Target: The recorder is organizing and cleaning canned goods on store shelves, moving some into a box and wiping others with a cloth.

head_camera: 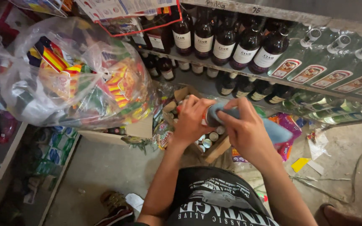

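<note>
Two bare hands wiping a small can over an open box in a cramped shop corner.

The left hand curls closed round a small cylindrical metal can, while the right hand pinches a blue cloth against its far end. Both hover just above a brown cardboard box of similar cans, near a shelf of dark glass bottles; a clear plastic bag of colourful packets sits far left.

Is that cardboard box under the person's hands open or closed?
Open. The cardboard box has its flaps folded outward, and round can tops show inside it, below the left hand and right hand.
</note>
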